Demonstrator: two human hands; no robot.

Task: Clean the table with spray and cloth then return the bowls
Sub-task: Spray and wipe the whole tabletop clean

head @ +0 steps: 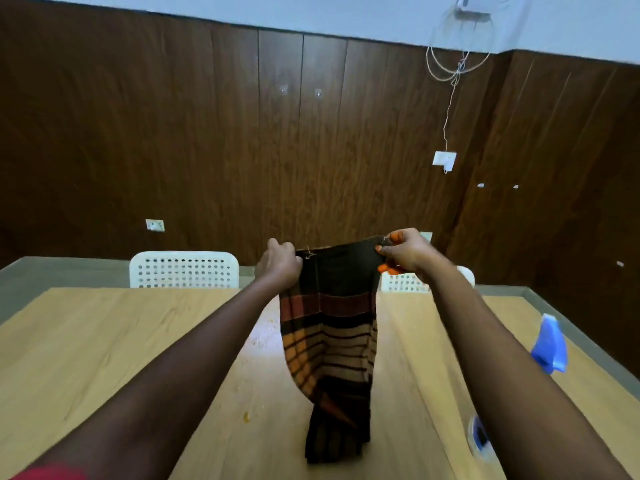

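One striped cloth (pixel 329 344) hangs at the centre of the frame over the wooden tabletop (pixel 104 341), its lower end resting there. Both arms reach forward: the left hand (pixel 280 263) grips one top corner, the right hand (pixel 405 252) pinches the other. One blue spray bottle (pixel 550 344) at lower right is partly hidden by the right forearm. Two white chairs (pixel 183 270) stand beyond.

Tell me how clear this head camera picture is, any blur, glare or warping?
Head view: wide-angle warping bends the wall line and table edges; glare patch on the tabletop beside the cloth; the spray bottle at the right is blurred; both hands fairly sharp.
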